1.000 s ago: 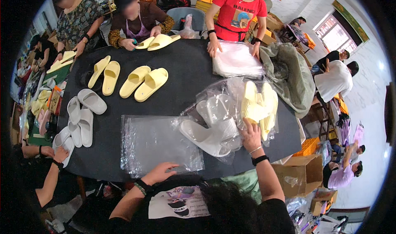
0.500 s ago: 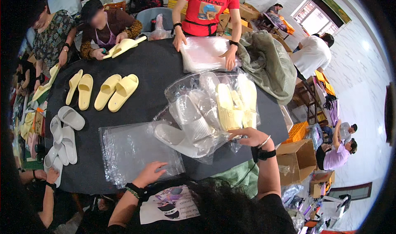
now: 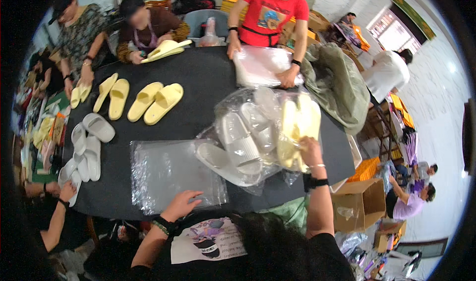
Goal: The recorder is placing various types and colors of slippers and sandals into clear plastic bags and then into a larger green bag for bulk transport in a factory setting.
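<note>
A dark, rounded worktop (image 3: 198,78) fills the middle of a crowded workroom, ringed by seated and standing people, with cardboard boxes (image 3: 361,201) on the floor at right and a bright window high in the corner. The person's left hand (image 3: 184,203) lies flat on the near edge of an empty clear plastic bag (image 3: 173,172), fingers spread and pressed onto the film. The right hand (image 3: 310,149) grips the side of a filled clear bag (image 3: 258,132), fingers curled into the plastic around pale yellow slippers (image 3: 295,130); white slippers (image 3: 238,147) lie packed beside them in the same bag, which rests on the worktop just right of the empty one. Farther back, loose yellow slippers (image 3: 148,100) lie in pairs, and white slippers (image 3: 89,142) sit near the left rim. A person in a red shirt (image 3: 270,13) presses both hands on a stack of plastic sheets (image 3: 260,65). An olive cloth heap (image 3: 337,85) drapes the right edge. The fisheye rim bends and darkens the left side, where figures are cut off, and the right hand's fingertips are lost in the crinkled film.
</note>
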The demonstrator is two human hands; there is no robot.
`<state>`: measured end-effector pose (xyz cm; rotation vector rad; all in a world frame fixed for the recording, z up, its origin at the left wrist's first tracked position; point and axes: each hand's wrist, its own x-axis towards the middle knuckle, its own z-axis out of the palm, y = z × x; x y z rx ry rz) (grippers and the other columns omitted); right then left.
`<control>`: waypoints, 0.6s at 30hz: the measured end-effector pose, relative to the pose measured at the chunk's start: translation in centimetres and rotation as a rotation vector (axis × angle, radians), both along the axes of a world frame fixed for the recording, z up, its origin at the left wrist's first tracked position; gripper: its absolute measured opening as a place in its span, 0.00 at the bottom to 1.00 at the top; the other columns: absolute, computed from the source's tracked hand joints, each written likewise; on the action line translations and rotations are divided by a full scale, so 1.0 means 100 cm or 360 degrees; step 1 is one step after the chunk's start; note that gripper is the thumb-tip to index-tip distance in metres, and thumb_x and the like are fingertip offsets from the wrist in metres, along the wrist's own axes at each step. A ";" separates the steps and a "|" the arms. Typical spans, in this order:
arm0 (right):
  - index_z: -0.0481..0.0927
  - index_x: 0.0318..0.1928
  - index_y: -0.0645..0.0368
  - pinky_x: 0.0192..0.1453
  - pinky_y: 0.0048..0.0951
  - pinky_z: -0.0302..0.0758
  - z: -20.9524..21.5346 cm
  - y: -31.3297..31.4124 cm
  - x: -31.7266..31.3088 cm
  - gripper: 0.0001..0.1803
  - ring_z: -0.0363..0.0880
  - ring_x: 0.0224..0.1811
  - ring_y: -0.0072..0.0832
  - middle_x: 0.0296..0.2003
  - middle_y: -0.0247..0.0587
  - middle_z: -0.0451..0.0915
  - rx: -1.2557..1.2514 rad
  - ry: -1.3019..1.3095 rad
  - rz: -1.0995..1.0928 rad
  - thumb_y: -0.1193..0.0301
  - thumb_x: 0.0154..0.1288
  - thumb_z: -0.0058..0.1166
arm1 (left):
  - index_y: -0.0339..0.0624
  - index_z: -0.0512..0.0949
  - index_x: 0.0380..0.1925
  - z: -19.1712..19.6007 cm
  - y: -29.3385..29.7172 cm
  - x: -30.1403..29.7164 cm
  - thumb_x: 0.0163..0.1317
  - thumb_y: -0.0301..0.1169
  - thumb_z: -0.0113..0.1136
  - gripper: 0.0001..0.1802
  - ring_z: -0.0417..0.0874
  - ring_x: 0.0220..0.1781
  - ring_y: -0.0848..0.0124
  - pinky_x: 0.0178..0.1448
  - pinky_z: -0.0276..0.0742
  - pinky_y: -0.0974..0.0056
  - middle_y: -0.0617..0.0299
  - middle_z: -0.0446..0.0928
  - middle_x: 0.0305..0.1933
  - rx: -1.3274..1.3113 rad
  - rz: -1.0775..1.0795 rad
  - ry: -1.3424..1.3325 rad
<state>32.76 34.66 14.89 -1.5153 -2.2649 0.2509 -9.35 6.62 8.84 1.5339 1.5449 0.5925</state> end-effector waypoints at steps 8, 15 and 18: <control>0.75 0.31 0.64 0.39 0.32 0.73 0.133 -0.065 -0.046 0.11 0.75 0.33 0.41 0.30 0.46 0.74 0.0564 0.0052 0.0035 0.88 0.43 0.52 | 0.44 0.77 0.55 -0.026 -0.023 -0.036 0.64 0.36 0.59 0.20 0.80 0.51 0.54 0.55 0.76 0.57 0.47 0.79 0.51 0.0054 0.0123 -0.0114; 0.77 0.32 0.63 0.38 0.31 0.73 0.169 -0.122 -0.201 0.11 0.76 0.35 0.38 0.33 0.44 0.74 0.0415 0.0089 0.0710 0.87 0.45 0.52 | 0.43 0.78 0.53 -0.058 -0.065 -0.080 0.63 0.35 0.61 0.19 0.83 0.47 0.57 0.54 0.77 0.59 0.49 0.82 0.48 0.0019 0.0627 -0.0205; 0.78 0.31 0.60 0.36 0.34 0.74 0.123 -0.135 -0.267 0.07 0.75 0.34 0.38 0.33 0.42 0.74 0.0320 0.0239 0.1149 0.84 0.51 0.54 | 0.40 0.79 0.52 -0.076 -0.086 -0.103 0.65 0.34 0.60 0.17 0.84 0.44 0.62 0.52 0.77 0.63 0.53 0.83 0.44 0.0005 0.0956 -0.0187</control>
